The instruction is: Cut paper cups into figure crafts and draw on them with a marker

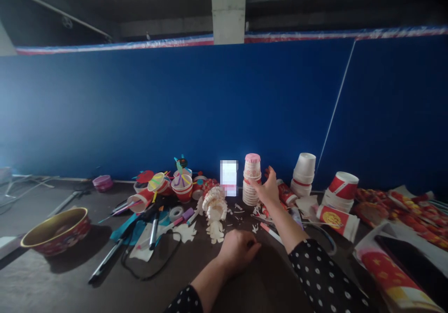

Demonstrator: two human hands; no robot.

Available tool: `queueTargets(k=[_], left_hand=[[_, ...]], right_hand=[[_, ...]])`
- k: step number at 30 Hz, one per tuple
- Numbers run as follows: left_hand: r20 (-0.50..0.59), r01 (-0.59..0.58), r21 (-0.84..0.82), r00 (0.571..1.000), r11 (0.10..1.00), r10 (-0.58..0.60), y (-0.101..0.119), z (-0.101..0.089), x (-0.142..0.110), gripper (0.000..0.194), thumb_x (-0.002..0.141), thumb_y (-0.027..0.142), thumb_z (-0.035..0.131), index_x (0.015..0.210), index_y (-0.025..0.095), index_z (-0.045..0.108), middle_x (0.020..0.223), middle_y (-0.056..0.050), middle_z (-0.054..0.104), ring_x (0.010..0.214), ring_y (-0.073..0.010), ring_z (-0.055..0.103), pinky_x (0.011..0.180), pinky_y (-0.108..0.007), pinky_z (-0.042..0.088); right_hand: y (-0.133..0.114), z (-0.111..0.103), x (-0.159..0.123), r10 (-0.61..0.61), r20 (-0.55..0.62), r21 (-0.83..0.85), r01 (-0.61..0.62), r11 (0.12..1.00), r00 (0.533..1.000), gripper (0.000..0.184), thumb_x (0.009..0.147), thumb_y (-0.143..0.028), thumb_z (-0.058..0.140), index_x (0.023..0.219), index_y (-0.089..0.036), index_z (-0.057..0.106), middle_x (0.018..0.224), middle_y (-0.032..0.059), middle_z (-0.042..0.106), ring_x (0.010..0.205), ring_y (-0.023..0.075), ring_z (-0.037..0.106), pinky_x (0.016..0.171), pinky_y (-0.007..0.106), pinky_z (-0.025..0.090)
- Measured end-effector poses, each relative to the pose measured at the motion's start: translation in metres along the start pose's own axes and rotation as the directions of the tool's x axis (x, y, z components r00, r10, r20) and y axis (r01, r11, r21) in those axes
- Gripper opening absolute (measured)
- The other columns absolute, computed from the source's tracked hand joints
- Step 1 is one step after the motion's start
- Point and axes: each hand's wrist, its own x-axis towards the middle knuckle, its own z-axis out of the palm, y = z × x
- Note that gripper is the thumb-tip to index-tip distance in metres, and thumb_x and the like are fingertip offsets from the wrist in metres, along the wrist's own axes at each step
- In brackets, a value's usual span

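Right hand (268, 189) open, fingers spread, empty, up just beside tall cup stack (251, 184), pink-topped paper cups, upright. Left hand (238, 252) curled low on dark tabletop (276, 285); fingers hide anything pinched, can't tell. Paper scraps (241, 212) scattered between hands, fringed paper cup (214, 201) just left of stack. Risk: narrow stack tips if knuckles clip it. Polka-dot sleeve (315, 271) could drag scraps, red cups (338, 219) crowd right side.
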Motion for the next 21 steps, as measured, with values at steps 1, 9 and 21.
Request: queueTargets(k=[1, 9, 21], left_hand=[[-0.006, -0.002, 0.000, 1.000, 1.000, 0.002, 0.000, 0.000, 0.000, 0.022, 0.077, 0.031, 0.047, 0.076, 0.019, 0.065, 0.069, -0.002, 0.065, 0.062, -0.0126, 0.055, 0.056, -0.021, 0.036], [-0.022, -0.023, -0.044, 1.000, 0.999, 0.022, -0.003, 0.002, 0.001, 0.020, 0.076, 0.029, 0.048, 0.077, 0.018, 0.065, 0.069, -0.002, 0.064, 0.062, -0.0130, 0.055, 0.058, -0.022, 0.037], [-0.012, 0.007, -0.058, 1.000, 0.998, -0.008, -0.005, 0.004, 0.002, 0.020, 0.075, 0.030, 0.048, 0.078, 0.019, 0.065, 0.069, -0.001, 0.064, 0.062, -0.0126, 0.054, 0.057, -0.022, 0.037]], right_hand=[[-0.003, 0.002, 0.005, -0.022, 0.026, -0.036, 0.023, 0.999, 0.999, 0.088, 0.055, -0.044, 0.067, 0.127, -0.010, 0.029, 0.125, 0.0198, 0.042, 0.114, 0.0326, 0.041, 0.092, 0.045, 0.034], [-0.009, 0.012, 0.022, -0.032, 0.161, -0.107, 0.049, 0.993, 0.987, 0.050, 0.057, -0.031, 0.064, 0.102, -0.014, 0.051, 0.093, 0.0128, 0.062, 0.083, 0.0274, 0.060, 0.070, 0.036, 0.046], [-0.009, 0.009, 0.022, -0.076, 0.190, -0.160, 0.107, 0.981, 0.979, 0.037, 0.059, -0.034, 0.063, 0.089, -0.015, 0.052, 0.087, 0.0109, 0.061, 0.081, 0.0245, 0.060, 0.066, 0.031, 0.045]])
